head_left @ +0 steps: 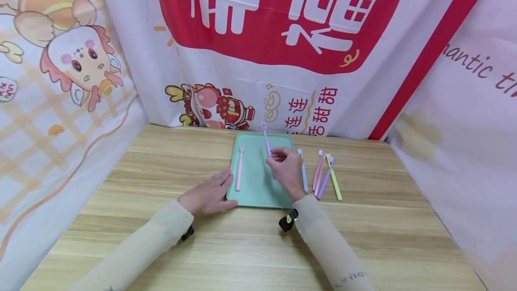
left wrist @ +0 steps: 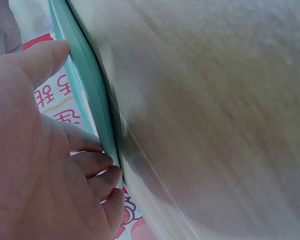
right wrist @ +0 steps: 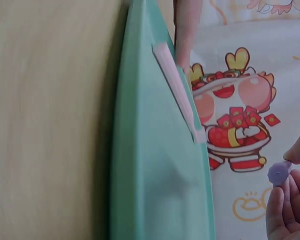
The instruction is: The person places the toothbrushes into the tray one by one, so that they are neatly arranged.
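Note:
My right hand (head_left: 286,167) pinches a purple toothbrush (head_left: 266,138) over the right half of a mint-green tray (head_left: 258,199), its head pointing to the back. In the right wrist view the butt end of that purple toothbrush (right wrist: 278,174) shows between thumb and fingers. A pink toothbrush (head_left: 239,169) lies lengthwise along the tray's left side. At the tray's front left corner, my left hand (head_left: 210,193) rests with fingers extended. The left wrist view has the left fingertips (left wrist: 105,175) against the tray's edge (left wrist: 92,85).
Right of the tray several toothbrushes lie on the wooden table (head_left: 387,237): a blue one (head_left: 304,176), pink ones (head_left: 318,172), a purple one (head_left: 325,181) and a yellow-green one (head_left: 335,185). Printed cloth curtains (head_left: 258,71) hang behind the table and on both sides.

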Demonstrator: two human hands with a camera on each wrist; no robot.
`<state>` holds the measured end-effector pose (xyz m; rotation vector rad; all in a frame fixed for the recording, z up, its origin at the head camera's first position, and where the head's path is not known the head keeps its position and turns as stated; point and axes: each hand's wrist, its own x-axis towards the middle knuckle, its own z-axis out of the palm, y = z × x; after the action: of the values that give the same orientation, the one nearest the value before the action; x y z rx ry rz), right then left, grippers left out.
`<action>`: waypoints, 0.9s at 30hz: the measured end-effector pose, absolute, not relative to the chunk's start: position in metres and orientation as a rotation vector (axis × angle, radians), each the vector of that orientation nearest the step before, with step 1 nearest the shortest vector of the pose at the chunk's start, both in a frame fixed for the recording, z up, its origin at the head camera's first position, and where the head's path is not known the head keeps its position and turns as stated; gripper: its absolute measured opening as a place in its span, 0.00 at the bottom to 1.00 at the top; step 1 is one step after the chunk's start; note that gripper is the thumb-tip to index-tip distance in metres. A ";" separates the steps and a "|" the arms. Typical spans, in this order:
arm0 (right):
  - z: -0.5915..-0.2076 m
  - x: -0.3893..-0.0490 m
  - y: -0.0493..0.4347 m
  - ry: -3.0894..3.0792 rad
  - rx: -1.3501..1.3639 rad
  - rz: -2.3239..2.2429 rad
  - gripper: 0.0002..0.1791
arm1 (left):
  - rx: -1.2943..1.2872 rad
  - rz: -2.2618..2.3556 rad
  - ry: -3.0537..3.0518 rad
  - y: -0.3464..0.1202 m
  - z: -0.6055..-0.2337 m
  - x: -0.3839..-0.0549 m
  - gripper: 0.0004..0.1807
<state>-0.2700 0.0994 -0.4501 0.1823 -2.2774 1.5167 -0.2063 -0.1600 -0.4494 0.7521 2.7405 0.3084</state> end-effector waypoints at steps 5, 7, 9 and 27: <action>-0.456 -0.266 0.083 -2.267 0.112 1.574 0.09 | 0.749 0.332 2.745 -0.160 -0.449 -0.206 0.50; -0.458 -0.265 0.077 -2.276 0.069 1.593 0.09 | 0.751 0.339 2.746 -0.160 -0.449 -0.206 0.50; -0.461 -0.263 0.071 -2.293 0.025 1.605 0.08 | 0.752 0.338 2.748 -0.160 -0.450 -0.206 0.50; -0.473 -0.258 0.041 -2.326 -0.192 1.687 0.08 | 0.755 0.347 2.756 -0.160 -0.450 -0.205 0.50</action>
<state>-0.2578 0.0412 -0.4730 -0.1923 -2.3258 1.6872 -0.2051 -0.1600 -0.4496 0.7553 2.7556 0.3466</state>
